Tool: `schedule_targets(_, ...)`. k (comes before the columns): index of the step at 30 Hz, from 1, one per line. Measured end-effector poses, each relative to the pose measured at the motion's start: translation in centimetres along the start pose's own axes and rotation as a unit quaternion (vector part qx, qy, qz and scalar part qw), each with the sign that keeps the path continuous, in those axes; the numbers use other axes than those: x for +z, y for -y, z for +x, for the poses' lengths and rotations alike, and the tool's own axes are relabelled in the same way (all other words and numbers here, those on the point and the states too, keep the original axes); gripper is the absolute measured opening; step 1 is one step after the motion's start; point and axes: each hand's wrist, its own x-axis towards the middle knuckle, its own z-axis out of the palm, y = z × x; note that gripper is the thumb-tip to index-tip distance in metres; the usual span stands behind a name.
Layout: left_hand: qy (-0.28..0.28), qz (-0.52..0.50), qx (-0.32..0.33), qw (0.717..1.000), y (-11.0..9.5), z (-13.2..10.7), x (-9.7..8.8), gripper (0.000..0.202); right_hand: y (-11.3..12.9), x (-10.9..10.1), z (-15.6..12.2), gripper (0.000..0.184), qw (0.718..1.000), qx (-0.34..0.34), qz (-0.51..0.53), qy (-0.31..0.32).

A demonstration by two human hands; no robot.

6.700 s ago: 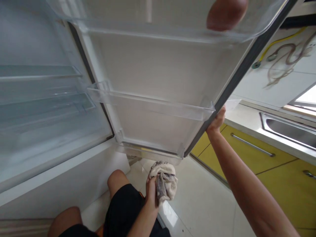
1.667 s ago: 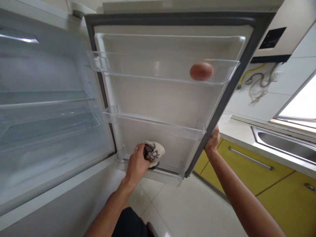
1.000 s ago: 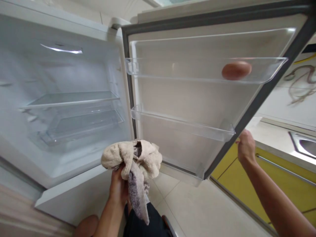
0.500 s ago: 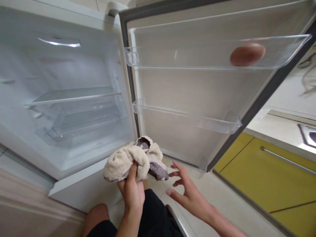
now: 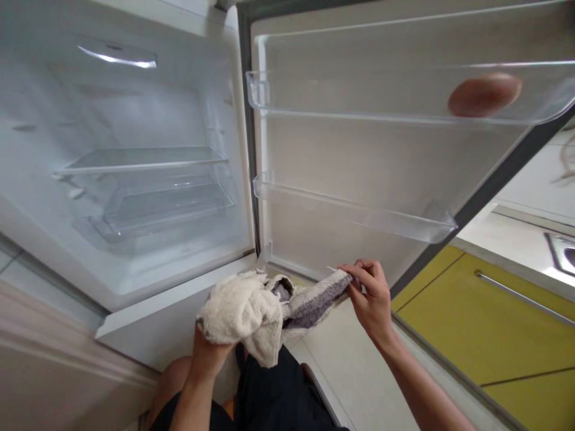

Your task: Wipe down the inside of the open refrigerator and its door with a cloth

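A cream cloth towel [image 5: 245,308] with a grey-purple stripe hangs bunched between my two hands, in front of the open fridge. My left hand [image 5: 210,353] holds the bulky end from below, its fingers mostly hidden under the folds. On the other side, my right hand [image 5: 369,293] pinches a corner of the striped part and draws it out to the right. The towel is stretched between the hands at the height of the fridge's lower edge, near the lower part of the fridge door [image 5: 314,149].
The fridge interior [image 5: 179,114] has a glass shelf [image 5: 144,158] and a clear drawer [image 5: 171,209]. Two clear bins line the door, and a reddish-brown round object [image 5: 485,94] sits in the upper bin [image 5: 359,102]. Yellow cabinets [image 5: 516,323] and a counter [image 5: 512,239] stand right.
My right hand has closed on the towel's striped corner and pulled it out to the right. My left hand has shifted left and lower under the bunched part. The view has turned slightly left.
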Motion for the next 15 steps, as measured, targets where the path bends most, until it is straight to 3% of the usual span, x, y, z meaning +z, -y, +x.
schedule_targets(2,0.013,0.009,-0.016,1.0,0.3,-0.8,-0.3,0.068,0.4,0.4,0.3,0.019,0.999,-0.001,-0.03,-0.024)
schedule_targets(5,0.07,-0.036,-0.096,0.992,0.4,-2.1,0.2,0.061,1.2,1.4,0.8,0.019,0.999,0.036,-0.005,0.038)
schedule_targets(8,0.163,-0.097,-0.219,0.957,0.3,-3.1,1.2,0.038,2.2,2.8,1.0,0.02,0.981,0.12,0.072,0.134)
schedule_targets(10,0.232,-0.107,-0.282,0.925,0.2,-3.6,2.0,0.028,3.1,4.0,1.0,0.021,0.966,0.151,0.126,0.165)
schedule_targets(13,0.313,-0.077,-0.325,0.889,-0.2,-4.2,3.2,0.035,4.3,5.7,0.5,0.022,0.95,0.156,0.195,0.186)
schedule_targets(15,0.323,-0.047,-0.317,0.89,-0.8,-4.4,3.9,0.046,5.0,6.3,0.0,0.021,0.942,0.159,0.221,0.196)
